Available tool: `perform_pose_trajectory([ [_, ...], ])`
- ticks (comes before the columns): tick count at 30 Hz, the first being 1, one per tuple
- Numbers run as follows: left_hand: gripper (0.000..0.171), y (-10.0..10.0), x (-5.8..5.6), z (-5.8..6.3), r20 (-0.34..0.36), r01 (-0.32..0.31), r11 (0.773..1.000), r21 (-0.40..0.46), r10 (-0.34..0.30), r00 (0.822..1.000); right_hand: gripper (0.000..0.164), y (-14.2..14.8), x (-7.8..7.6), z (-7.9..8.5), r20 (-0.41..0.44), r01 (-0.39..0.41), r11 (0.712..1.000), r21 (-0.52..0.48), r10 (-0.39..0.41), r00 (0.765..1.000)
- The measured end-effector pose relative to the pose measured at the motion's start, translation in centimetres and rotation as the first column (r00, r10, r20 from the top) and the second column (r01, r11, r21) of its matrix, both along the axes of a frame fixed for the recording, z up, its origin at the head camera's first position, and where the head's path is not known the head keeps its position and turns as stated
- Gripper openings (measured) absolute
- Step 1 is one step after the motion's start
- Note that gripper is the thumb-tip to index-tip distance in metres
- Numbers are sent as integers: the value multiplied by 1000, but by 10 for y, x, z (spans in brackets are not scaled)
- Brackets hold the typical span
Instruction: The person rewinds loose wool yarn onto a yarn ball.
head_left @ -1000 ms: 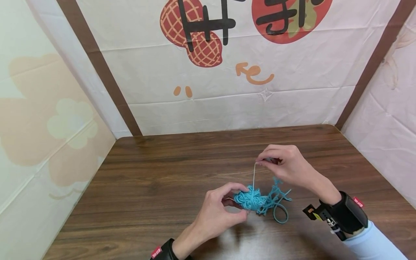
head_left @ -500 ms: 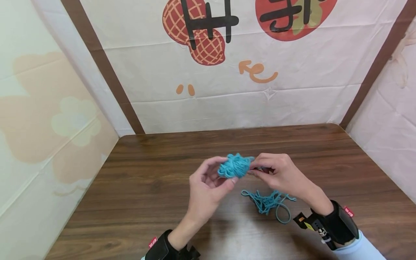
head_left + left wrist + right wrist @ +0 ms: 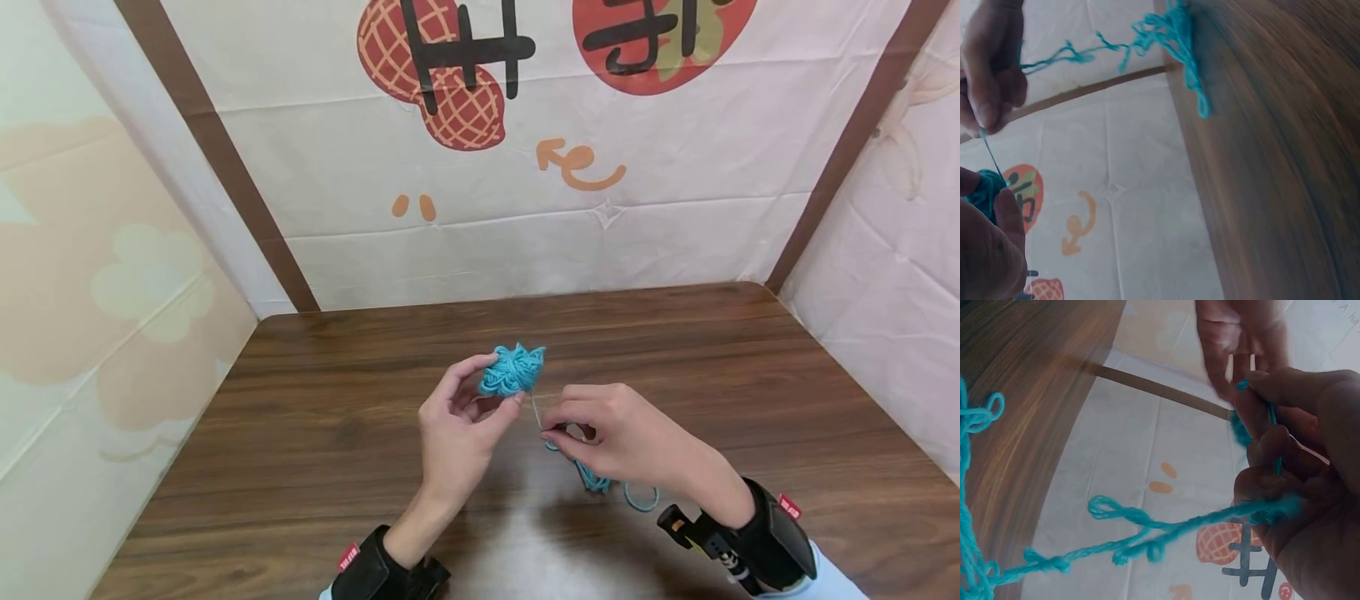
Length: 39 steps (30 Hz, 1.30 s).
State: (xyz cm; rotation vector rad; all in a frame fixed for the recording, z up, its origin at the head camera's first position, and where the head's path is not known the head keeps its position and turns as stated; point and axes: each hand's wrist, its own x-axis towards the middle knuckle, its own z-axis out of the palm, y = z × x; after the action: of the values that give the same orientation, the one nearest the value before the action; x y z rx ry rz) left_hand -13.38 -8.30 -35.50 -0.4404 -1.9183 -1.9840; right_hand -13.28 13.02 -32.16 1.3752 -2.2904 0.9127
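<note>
A small ball of turquoise yarn (image 3: 513, 371) is held above the table between the thumb and fingers of my left hand (image 3: 457, 433). From it a taut strand (image 3: 536, 411) runs to my right hand (image 3: 615, 433), which pinches it between thumb and fingertips, lower and to the right. In the right wrist view, a twisted, looped length of yarn (image 3: 1166, 534) trails from the right palm down to the tangle. The loose yarn tangle (image 3: 592, 479) lies on the table, partly covered by the right hand in the head view. Its loops (image 3: 1175, 40) show in the left wrist view.
The brown wooden table (image 3: 337, 467) extends around both hands. Behind it hangs a white printed cloth (image 3: 337, 258), with further cloth panels at the left and right. Black wrist cameras (image 3: 765, 542) sit on both wrists.
The left hand has lifted the yarn ball off the table and away from the tangle, up and left. The right hand has come down and left, still pinching the strand.
</note>
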Motion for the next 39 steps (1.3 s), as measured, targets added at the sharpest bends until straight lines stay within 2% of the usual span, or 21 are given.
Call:
perform_pose_trajectory([
  [2,51,0,-1,-4,-23,-14,997,-76,13,1000,22,0,3,1,7,10,1000,23,-10,1000],
  [5,51,-1,-2,-9,-54,3,985,-175,-13,998,21,0,6,2,7,27,998,50,-27,1000],
  [8,50,0,-2,-12,-77,72,966,-247,-94,993,20,2,8,5,-9,42,997,65,-42,999],
  [13,49,2,-2,-17,-106,189,930,-316,-233,967,23,7,7,9,-79,46,998,53,-42,996],
  [16,49,3,0,-18,-111,227,916,-330,-276,955,21,11,5,12,-111,52,998,32,-48,993],
  [25,52,4,1,-19,-138,277,898,-342,-340,930,23,18,2,14,-100,71,997,-8,-72,992],
  [33,52,4,3,-16,-66,303,891,-339,-344,937,24,23,-7,14,-105,77,996,-47,-82,991],
  [39,50,4,5,-16,-44,334,883,-331,-367,929,24,29,-15,11,-78,109,990,-85,-116,990],
])
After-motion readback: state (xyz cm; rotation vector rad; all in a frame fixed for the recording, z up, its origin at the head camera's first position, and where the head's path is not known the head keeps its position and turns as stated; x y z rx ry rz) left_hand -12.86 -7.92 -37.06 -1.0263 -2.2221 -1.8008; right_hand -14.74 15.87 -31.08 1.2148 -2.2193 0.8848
